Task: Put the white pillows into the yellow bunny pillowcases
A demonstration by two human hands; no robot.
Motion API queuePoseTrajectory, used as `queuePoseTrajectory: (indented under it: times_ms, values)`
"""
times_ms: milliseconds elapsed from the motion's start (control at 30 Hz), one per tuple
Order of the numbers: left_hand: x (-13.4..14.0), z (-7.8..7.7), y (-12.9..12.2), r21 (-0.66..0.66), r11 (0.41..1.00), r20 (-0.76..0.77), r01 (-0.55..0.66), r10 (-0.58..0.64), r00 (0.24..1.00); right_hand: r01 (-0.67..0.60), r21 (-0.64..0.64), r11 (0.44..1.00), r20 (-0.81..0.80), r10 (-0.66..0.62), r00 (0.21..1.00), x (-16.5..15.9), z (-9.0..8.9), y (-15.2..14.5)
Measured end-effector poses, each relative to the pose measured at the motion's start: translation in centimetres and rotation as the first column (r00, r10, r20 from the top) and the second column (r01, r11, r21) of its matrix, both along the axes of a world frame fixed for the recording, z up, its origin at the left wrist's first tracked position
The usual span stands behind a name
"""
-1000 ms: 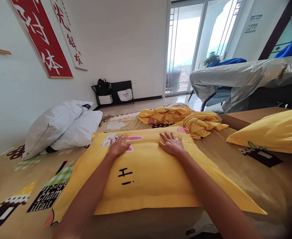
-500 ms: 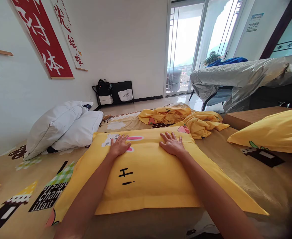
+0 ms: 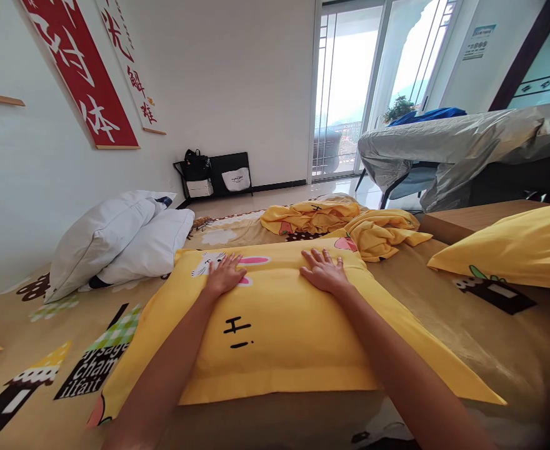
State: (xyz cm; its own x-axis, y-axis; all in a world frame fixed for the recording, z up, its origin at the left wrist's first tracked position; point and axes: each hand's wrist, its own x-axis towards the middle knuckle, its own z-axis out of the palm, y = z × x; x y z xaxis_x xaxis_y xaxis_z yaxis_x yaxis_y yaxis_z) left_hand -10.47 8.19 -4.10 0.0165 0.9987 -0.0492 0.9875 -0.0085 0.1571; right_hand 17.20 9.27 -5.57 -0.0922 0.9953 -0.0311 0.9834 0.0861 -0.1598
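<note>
A yellow pillow (image 3: 294, 337) with a printed rabbit face and the word "Hi" lies flat in front of me on a bed with a tan printed sheet (image 3: 425, 287). My left hand (image 3: 225, 274) rests palm down on its far left part, beside the rabbit's pink ears, fingers spread. Flat on the far right part lies my right hand (image 3: 324, 270), its fingers also spread, near a printed pink fruit at the corner. Neither hand grips the fabric.
White pillows (image 3: 129, 240) are piled at the left by the wall. Crumpled yellow pillowcases (image 3: 312, 215) lie beyond the pillow. Another yellow pillow (image 3: 514, 250) is at the right, near a wooden board (image 3: 485, 215). A plastic-covered table (image 3: 448, 137) stands farther back.
</note>
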Motion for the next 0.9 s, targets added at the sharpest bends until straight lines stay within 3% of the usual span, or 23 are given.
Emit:
queuePoseTrajectory:
  times_ms: [200, 333, 567, 633, 800, 900]
  values:
    - [-1.7, -0.2, -0.5, 0.034, 0.999, 0.002, 0.007, -0.007, 1.000, -0.049, 0.028, 0.998, -0.025, 0.050, 0.998, 1.8, -0.5, 0.1]
    - [-5.3, -0.6, -1.2, 0.070, 0.997, 0.005, -0.041, 0.040, 0.999, -0.043, 0.048, 0.998, -0.032, 0.044, 0.998, 5.0, -1.7, 0.2]
    - [-12.4, -2.2, -2.9, 0.091, 0.977, 0.081, -0.193, 0.186, 0.979, 0.104, 0.019, 0.994, -0.067, -0.103, 0.992, 9.1, -3.6, -0.4]
    - [-13.8, -2.9, -3.8, 0.107, 0.968, 0.134, -0.226, 0.211, 0.968, 0.118, -0.005, 0.993, -0.091, -0.118, 0.989, 9.4, -3.7, -0.6]
    - [-15.9, -4.7, -5.7, 0.149, 0.934, 0.428, -0.325, 0.235, 0.873, 0.111, -0.003, 0.994, -0.152, -0.110, 0.982, 9.7, -4.2, -0.3]
    - [-16.4, -5.5, -6.2, 0.166, 0.926, 0.471, -0.338, 0.227, 0.853, 0.115, 0.016, 0.993, -0.197, -0.110, 0.974, 10.5, -5.6, 0.2]
